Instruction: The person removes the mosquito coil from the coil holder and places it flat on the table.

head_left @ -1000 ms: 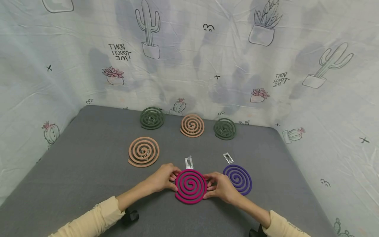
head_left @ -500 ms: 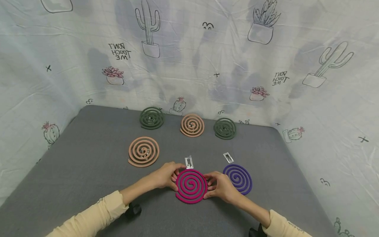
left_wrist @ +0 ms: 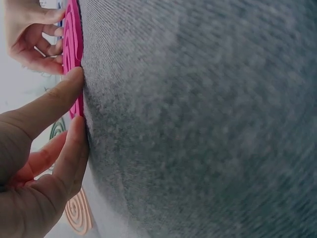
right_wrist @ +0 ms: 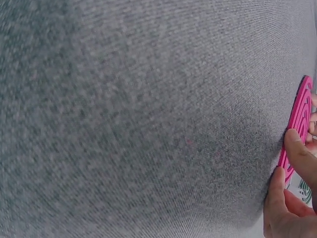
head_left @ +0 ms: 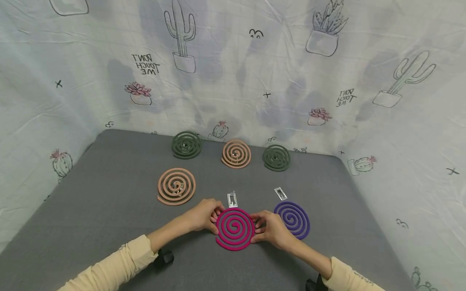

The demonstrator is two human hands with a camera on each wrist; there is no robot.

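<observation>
A pink mosquito coil [head_left: 235, 229] lies flat on the grey cloth in front of me, between my two hands. My left hand [head_left: 202, 217] holds its left rim with thumb and curled fingers; in the left wrist view the thumb [left_wrist: 64, 89] and fingertips touch the coil's edge. On the opposite side, my right hand [head_left: 273, 229] grips the right rim in the same way, as the right wrist view shows with the thumb [right_wrist: 297, 148] against the pink edge. Just beyond the coil sits a small silver metal stand [head_left: 232, 199], close to my left index finger.
A purple coil [head_left: 292, 220] lies right of my right hand, with another metal stand [head_left: 280, 194] behind it. Farther back are an orange coil [head_left: 176, 186], a second orange coil [head_left: 236, 154] and two green coils [head_left: 186, 144]. A patterned curtain [head_left: 233, 81] encloses the table.
My left index finger reached out toward the metal stand half a second ago and is now back at the pink coil's rim. My right hand and the coil have barely moved.
</observation>
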